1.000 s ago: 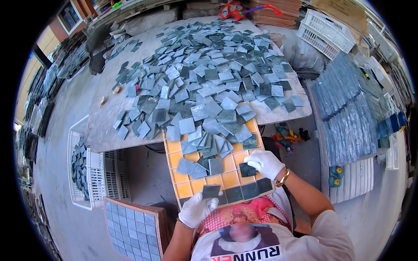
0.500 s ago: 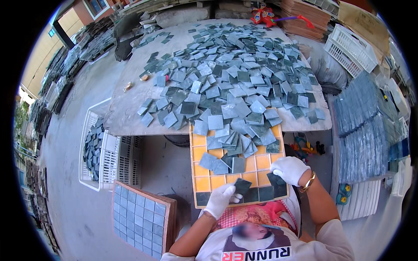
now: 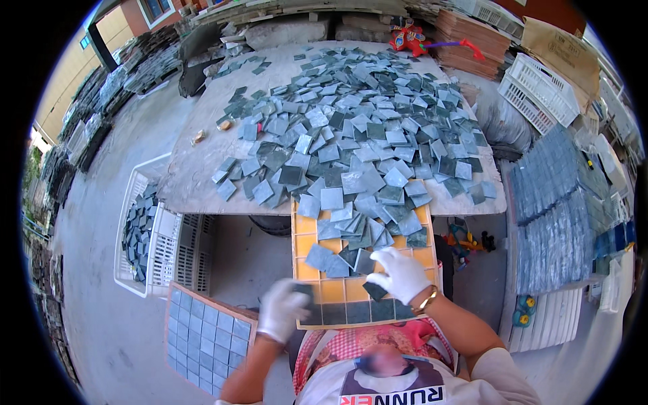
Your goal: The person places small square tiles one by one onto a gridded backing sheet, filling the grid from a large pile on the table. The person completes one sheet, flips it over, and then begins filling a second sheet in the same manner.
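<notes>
Yel. tray point(image 3: 331, 291) w/ pale grid, blue-gry tiles point(image 3: 331, 198), wht gloves point(image 3: 409, 278).

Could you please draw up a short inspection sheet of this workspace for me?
Surface: pale table, largely covered by a heap of loose tiles.
Job's things: yellow gridded tray at the table's near edge; dark tiles lie along its near row, loose ones pile on its far part.
Clutter: red toy at the table's far edge; colourful toys below its right side.
Grippers: white-gloved left hand, blurred, and right hand, each with a dark tile at its fingers; grip unclear.
Cables: nothing seen.
Surroundings: white crate holding tiles at left; tiled panel at lower left; wrapped tile stacks at right.
</notes>
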Tool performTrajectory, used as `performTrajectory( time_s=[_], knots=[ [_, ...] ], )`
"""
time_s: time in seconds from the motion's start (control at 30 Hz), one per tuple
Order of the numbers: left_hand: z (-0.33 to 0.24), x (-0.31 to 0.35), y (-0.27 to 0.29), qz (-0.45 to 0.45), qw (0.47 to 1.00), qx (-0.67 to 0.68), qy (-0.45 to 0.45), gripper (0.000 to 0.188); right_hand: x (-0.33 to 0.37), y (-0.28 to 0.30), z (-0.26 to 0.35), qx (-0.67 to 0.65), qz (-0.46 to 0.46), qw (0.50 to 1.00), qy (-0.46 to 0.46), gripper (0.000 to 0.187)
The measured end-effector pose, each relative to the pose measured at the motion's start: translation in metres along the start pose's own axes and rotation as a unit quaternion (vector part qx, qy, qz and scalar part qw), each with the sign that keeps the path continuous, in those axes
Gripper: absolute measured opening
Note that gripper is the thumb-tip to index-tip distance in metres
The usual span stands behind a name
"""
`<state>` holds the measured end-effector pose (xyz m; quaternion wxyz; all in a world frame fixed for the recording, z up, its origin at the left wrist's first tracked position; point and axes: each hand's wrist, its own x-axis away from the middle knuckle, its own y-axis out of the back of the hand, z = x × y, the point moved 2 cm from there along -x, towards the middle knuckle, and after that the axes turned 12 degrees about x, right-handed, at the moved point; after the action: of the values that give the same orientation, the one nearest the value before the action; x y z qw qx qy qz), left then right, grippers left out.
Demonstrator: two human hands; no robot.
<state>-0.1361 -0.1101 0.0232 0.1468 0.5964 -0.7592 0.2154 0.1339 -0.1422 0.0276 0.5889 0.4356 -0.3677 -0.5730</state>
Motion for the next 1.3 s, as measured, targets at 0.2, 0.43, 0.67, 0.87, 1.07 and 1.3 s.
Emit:
performTrajectory(
  time_s=[0.2,0.43,0.67,0.87,1.07,1.3],
  knots=[
    [-0.079,-0.020,0.329,-0.361,0.864,0.199,-0.289,0.042,-0.016,-0.031,0.014,0.112,-0.080,0.988,0.072,0.030],
    [-0.039,-0.002,0.063,-0.083,0.933,-0.104,-0.334,0.027,-0.020,0.015,-0.047,-0.286,0.077,0.942,-0.158,0.030],
    [0.036,-0.004,-0.124,0.087,0.807,-0.501,-0.299,0.063,0.024,0.030,-0.081,-0.073,0.061,0.995,0.021,0.025],
    [0.038,-0.023,-0.128,0.145,0.794,-0.487,-0.334,0.058,0.050,0.039,-0.101,-0.072,0.066,0.993,-0.059,0.017],
    [0.045,-0.030,-0.158,0.226,0.764,-0.478,-0.369,0.056,0.066,0.023,-0.101,-0.065,-0.015,0.998,-0.020,0.019],
    [0.046,-0.038,-0.162,0.258,0.785,-0.439,-0.352,0.056,0.076,0.012,-0.094,0.028,-0.008,0.988,0.149,0.031]
  ],
)
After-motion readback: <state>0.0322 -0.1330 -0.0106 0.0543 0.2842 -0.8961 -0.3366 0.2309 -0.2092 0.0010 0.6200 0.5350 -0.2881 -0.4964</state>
